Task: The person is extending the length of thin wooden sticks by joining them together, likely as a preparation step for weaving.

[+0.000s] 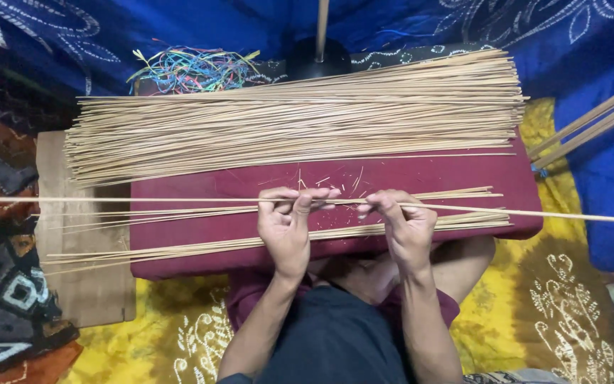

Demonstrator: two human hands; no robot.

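Note:
My left hand (pixel 287 220) and my right hand (pixel 403 224) both pinch one long thin bamboo stick (pixel 143 200) that runs level across the whole view, just above a maroon cushion (pixel 179 231) on my lap. A small bundle of similar sticks (pixel 179 249) lies along the cushion's near edge, under my hands. A few more sticks (pixel 456 193) lie beside the held one. A large pile of sticks (pixel 293 121) covers the cushion's far side.
A wooden board (pixel 83 284) lies under the cushion at left. A tangle of coloured threads (pixel 193 70) sits behind the pile. A dark round base with an upright rod (pixel 319 57) stands at the back. Thicker sticks (pixel 591 121) lean at right on blue cloth. Yellow patterned cloth (pixel 556 299) covers the floor.

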